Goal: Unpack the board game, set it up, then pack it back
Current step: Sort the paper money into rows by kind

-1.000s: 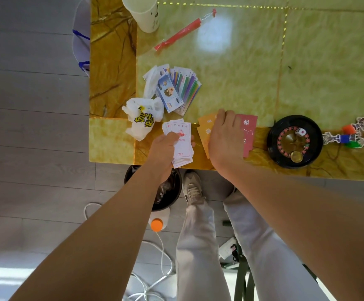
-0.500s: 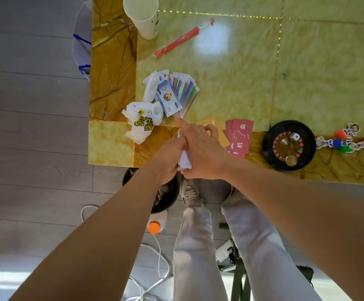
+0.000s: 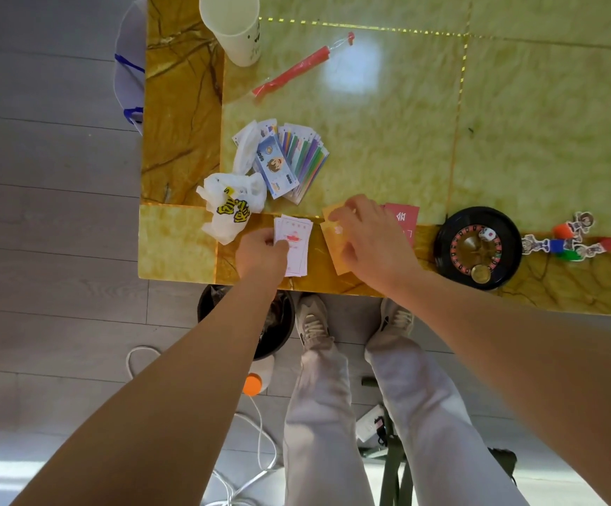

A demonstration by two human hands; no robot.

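Grips white card stack [image 3: 295,246] in left hand [image 3: 261,253], thumb across its face, at near edge of surface [image 3: 388,140], rests right hand [image 3: 373,239] palm-down on orange cards [image 3: 333,233] just right, fingers bent, cannot tell whether pinching a card, red cards [image 3: 403,216] beside, roulette wheel [image 3: 477,247] farther right, play money [image 3: 296,162] fanned on far side.

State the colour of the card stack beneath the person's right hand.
The card stack is orange, best seen in the head view.

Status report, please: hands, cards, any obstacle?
Left hand grips white card stack. Right hand on orange cards, grip unclear. Roulette wheel beside, apart.
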